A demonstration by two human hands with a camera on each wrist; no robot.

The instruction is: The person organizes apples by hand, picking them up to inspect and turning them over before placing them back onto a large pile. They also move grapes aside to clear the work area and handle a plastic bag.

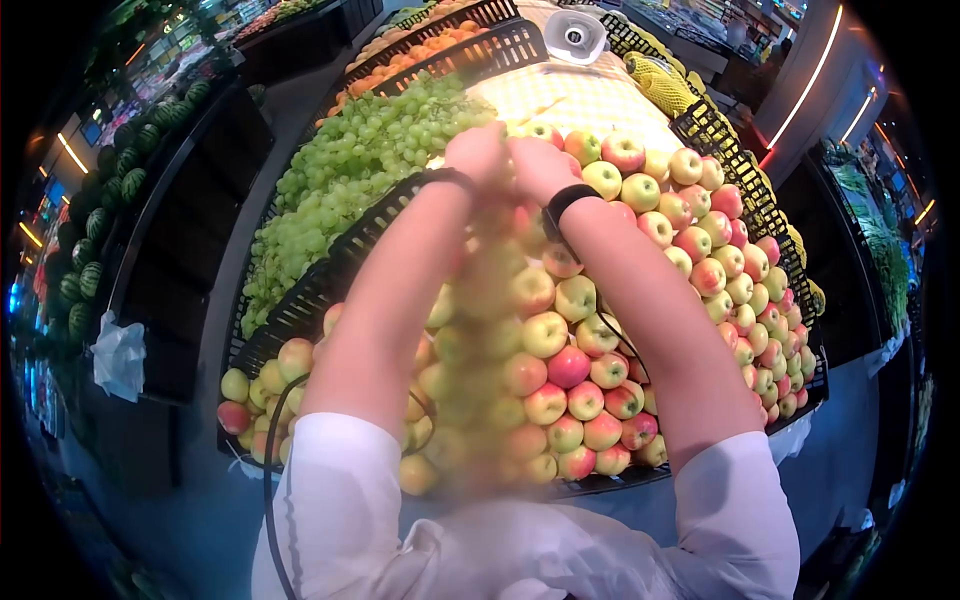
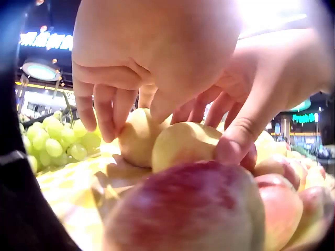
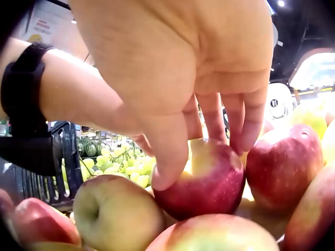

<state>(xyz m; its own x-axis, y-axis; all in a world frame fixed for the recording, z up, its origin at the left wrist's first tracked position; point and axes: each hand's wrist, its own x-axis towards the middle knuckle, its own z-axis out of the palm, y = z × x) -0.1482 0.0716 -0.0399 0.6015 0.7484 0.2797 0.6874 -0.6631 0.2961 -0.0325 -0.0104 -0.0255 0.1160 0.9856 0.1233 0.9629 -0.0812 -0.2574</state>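
Observation:
At the back edge of the apple heap, both hands are close together. My left hand (image 1: 477, 153) has its fingers and thumb bent down around a pale yellow apple (image 2: 137, 137) beside the grapes. A second yellow apple (image 2: 183, 142) sits right next to it. My right hand (image 3: 209, 57) grips a red apple (image 3: 209, 183) from above, thumb on the near side and fingers over the far side. Another red apple (image 3: 285, 162) lies by its fingertips. In the head view the hands hide the apples under them.
Green grapes (image 1: 345, 180) fill a section at the left behind a black crate wall (image 1: 345, 245). Apples (image 1: 570, 367) spread in front and to the right. A white scale (image 1: 577, 38) stands at the back on a checked cloth (image 1: 560, 95). Oranges (image 1: 430, 47) lie back left.

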